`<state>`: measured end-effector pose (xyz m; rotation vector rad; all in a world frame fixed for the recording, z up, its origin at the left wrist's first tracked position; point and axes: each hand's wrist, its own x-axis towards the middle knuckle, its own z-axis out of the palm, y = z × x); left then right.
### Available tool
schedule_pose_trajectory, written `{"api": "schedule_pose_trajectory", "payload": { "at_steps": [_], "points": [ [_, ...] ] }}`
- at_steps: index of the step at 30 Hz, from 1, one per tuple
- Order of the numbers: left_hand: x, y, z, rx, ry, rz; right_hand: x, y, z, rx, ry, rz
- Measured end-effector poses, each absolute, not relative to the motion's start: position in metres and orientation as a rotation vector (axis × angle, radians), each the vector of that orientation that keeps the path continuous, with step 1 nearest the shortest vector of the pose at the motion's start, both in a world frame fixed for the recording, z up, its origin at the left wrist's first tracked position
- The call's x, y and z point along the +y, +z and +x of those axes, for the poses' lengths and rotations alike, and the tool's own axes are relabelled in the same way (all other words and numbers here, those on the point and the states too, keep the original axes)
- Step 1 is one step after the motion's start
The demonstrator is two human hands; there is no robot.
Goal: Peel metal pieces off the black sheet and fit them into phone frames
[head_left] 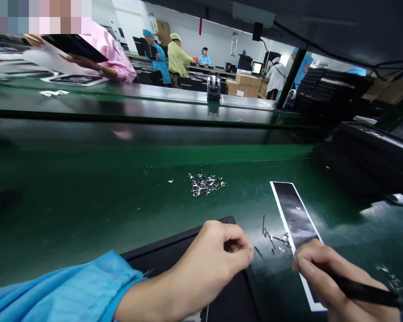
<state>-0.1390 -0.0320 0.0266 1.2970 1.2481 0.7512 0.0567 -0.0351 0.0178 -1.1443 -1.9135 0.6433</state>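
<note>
My left hand [218,259], in a blue sleeve, is pinched closed over a black flat panel or tray [161,255]. A small thin dark strip [259,253] sticks out at its fingertips. My right hand [336,277] is closed around a slim black hand tool [366,290], possibly tweezers; its tip is mostly hidden by the fingers. Under the right hand lies a white-edged sheet of black strips [293,210]. Between my hands are several loose small dark and silvery pieces [275,239]. Farther off lies a pile of similar small pieces [206,184].
Black trays [362,156] are stacked at the right. Beyond the green bench [87,192] runs a raised ledge [174,105] with a tape dispenser [214,88]. A co-worker in a pink sleeve [110,53] holds a dark panel. A dark shelf hangs overhead.
</note>
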Motion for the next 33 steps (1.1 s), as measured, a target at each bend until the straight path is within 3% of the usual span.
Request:
{"api": "schedule_pose_trajectory", "payload": {
  "at_steps": [11, 17, 28, 30, 33],
  "points": [
    [-0.034, 0.03, -0.14, 1.167, 0.739, 1.121, 0.012, -0.026, 0.042, -1.992, 0.916, -1.455],
    [-0.033, 0.03, -0.137, 1.192, 0.681, 1.266, -0.008, -0.003, 0.045, -1.96, 0.997, -1.305],
    [-0.034, 0.039, -0.111, 1.089, 0.73, 1.599, -0.035, 0.016, 0.068, -1.688, 1.554, -1.157],
    [-0.035, 0.036, -0.111, 1.037, 0.785, 1.607, -0.04, 0.016, 0.075, -1.692, 1.478, -1.112],
    [-0.036, 0.028, -0.111, 0.857, 0.883, 1.556, -0.057, 0.017, 0.084, -1.899, 0.971, -1.079]
  ]
}}
